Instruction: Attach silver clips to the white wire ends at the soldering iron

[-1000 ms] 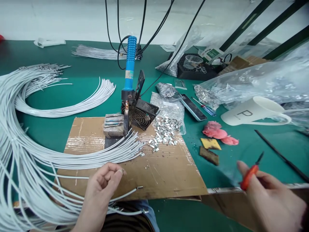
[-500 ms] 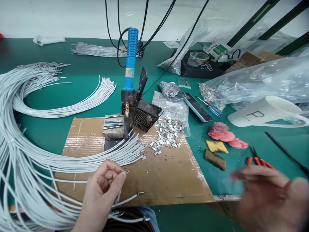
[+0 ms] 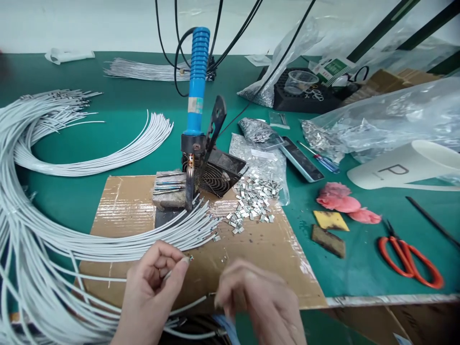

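My left hand [image 3: 153, 287] is curled over the near edge of a cardboard sheet [image 3: 251, 261], pinching the stripped tip of a thin white wire [image 3: 183, 262] between thumb and forefinger. My right hand [image 3: 257, 299] is just to its right, blurred by motion, fingers bent down and apart with nothing visible in them. Behind them a fan of white wires [image 3: 143, 235] ends beside a blue-handled soldering iron [image 3: 197, 81] standing upright in a holder. A heap of small metal clips [image 3: 253, 201] lies on the cardboard. Orange-handled scissors [image 3: 408, 256] lie on the green mat at right.
A large bundle of white wires [image 3: 32, 191] sweeps round the left side. A small black fan [image 3: 215, 175], a phone [image 3: 296, 160], a screwdriver [image 3: 318, 157], pink and yellow sponge bits [image 3: 339, 203], a white mug [image 3: 406, 167] lying on its side and plastic bags [image 3: 377, 120] crowd the right.
My right hand has put the orange scissors down on the mat at right and swung left to beside my left hand. My left hand has kept its pinch on the wire.
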{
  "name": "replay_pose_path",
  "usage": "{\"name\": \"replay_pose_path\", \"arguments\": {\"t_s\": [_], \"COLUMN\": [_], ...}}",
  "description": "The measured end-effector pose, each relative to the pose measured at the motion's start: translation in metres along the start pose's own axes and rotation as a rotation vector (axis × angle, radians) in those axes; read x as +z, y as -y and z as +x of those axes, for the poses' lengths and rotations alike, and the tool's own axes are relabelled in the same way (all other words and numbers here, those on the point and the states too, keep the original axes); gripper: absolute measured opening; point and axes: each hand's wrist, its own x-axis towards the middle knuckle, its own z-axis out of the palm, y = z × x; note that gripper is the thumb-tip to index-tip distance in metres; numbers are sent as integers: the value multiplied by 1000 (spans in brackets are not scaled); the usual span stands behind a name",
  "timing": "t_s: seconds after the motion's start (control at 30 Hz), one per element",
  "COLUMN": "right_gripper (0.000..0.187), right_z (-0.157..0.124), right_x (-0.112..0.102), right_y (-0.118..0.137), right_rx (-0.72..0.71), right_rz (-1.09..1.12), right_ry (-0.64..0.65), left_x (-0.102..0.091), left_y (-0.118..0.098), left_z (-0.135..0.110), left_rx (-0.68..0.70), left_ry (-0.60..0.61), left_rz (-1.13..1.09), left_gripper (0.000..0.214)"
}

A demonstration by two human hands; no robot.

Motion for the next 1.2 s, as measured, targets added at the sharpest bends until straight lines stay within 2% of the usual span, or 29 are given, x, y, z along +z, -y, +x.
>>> {"name": "replay_pose_path", "arguments": {"t_s": [0.07, 0.13, 0.27, 0.37, 0.47, 0.67, 0.8, 0.87, 0.97, 1.0, 1.07, 1.13, 1.2], "right_gripper": [30, 14, 15, 16, 17, 20, 17, 16, 14, 14, 12, 8, 4], "right_z": [13, 19, 22, 21, 19, 5, 0, 2, 11, 14, 22, 29, 35], "right_x": [-3, 2, 14, 18, 21, 45, 55, 51, 28, 17, -5, -22, -30], "right_y": [-3, -7, -10, -7, -8, -30, -34, -32, -28, -28, -31, -37, -44], "right_rx": [64, 50, 17, 58, 81, -20, -60, -77, -98, -110, -182, -194, -206], "right_rz": [-36, -50, 3, 26, 1, -39, -47, -55, -128, -189, -471, -580, -656], "right_ry": [-29, -21, 22, -19, -93, -341, -374, -366, -275, -245, -317, -339, -303], "left_x": [1, 3, 3, 2, 3, 11, 11, 9, 3, 1, -2, -4, -4], "left_y": [-1, 0, 2, 6, 12, 23, 19, 14, 7, 5, 2, -1, -3], "left_z": [-1, -2, -3, -4, -6, -12, -8, -3, 7, 10, 16, 19, 21], "left_rx": [0, 9, 31, 68, 93, 41, -50, -112, -163, -176, -195, -201, -196], "left_ry": [-4, -1, 9, 10, 16, 2, 47, 92, 132, 130, 110, 85, 68], "left_rz": [-4, -8, 24, 76, 84, -11, -119, -173, -237, -253, -282, -296, -291], "left_gripper": [20, 18, 19, 19, 21, 32, 44, 46, 45, 45, 44, 43, 44]}}
